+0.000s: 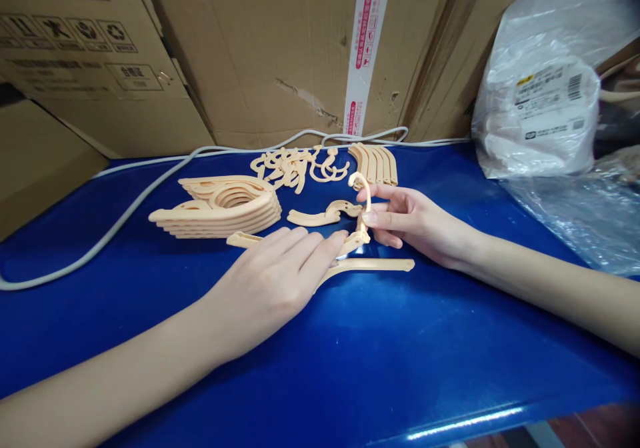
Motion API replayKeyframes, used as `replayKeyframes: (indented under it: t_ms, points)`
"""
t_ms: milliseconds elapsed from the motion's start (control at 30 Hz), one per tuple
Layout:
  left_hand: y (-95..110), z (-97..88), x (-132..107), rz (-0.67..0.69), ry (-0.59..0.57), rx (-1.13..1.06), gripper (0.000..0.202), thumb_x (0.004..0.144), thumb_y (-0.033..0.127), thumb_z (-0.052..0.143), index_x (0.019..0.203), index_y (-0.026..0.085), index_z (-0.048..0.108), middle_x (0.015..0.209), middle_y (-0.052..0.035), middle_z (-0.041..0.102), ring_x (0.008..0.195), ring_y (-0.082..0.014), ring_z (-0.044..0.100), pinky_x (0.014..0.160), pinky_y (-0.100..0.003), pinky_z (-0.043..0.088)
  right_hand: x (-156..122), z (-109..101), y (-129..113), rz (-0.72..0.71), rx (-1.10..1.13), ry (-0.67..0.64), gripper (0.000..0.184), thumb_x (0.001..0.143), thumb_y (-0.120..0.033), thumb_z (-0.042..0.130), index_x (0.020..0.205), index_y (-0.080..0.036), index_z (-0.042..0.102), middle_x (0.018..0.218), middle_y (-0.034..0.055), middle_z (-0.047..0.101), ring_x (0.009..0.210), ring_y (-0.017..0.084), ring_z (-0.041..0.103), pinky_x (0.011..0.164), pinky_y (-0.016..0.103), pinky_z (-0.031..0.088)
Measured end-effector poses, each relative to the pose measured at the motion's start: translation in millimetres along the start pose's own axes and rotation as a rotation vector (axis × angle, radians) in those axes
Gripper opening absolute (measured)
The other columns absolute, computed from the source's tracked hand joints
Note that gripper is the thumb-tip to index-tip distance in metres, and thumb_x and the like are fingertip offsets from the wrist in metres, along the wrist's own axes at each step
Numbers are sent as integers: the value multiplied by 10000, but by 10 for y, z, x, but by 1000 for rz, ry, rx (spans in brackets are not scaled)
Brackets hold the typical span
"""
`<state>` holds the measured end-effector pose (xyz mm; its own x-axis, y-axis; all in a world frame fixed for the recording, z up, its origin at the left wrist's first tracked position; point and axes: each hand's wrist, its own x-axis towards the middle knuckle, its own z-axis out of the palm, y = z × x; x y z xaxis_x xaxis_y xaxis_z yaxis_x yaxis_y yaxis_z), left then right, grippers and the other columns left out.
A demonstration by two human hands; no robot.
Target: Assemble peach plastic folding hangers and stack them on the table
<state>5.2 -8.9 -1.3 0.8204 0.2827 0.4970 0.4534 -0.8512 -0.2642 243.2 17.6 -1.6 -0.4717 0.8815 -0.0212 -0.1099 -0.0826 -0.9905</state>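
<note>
My left hand (280, 268) is closed over a beige plastic hanger arm (243, 239) and presses it near the blue tabletop. Between the thumb and fingers of my right hand (397, 215) is a beige hanger hook (369, 201), held upright with its curve at the top. The hook's foot meets the end of the hanger arm; whether the two are joined I cannot tell. Just below lies another hanger arm (380, 265), partly covered by my left hand. Behind the hands sits a short curved hanger piece (315, 218).
Stacked hanger bodies (220, 211) stand at the left. Loose hooks (287, 168) lie in a pile at the back, beside a row of curved arms (377, 161). A white cable (145, 195) runs along cardboard boxes (280, 55). Plastic-wrapped goods (537, 115) are at the right.
</note>
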Motion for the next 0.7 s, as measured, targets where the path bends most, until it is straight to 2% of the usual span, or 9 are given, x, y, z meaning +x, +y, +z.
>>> replayKeyframes:
  t_ms: [300,467,700]
  points:
    - [11,34,-17,9,-63,43,322,988,69,386,1236,9,583,801,-78,641,700,-223,617,627,-347,489,-34,37,21,-43,-79,65,380,774,-247,797,1021,-178,517,693,-42,636,455,40,442,446,215,278]
    - [11,11,-8,-14,-90,46,328,993,72,369,1224,32,598,789,-70,632,690,-222,612,619,-345,483,-51,64,25,-48,-46,98,406,763,-219,801,1049,-173,517,692,-54,627,439,35,449,423,208,281]
    - [6,-14,22,0,-31,-9,320,1013,86,359,1251,32,565,787,-59,629,697,-203,604,635,-331,487,-24,-4,-5,10,5,15,383,828,-208,744,1159,-158,558,707,-51,614,421,14,399,420,203,255]
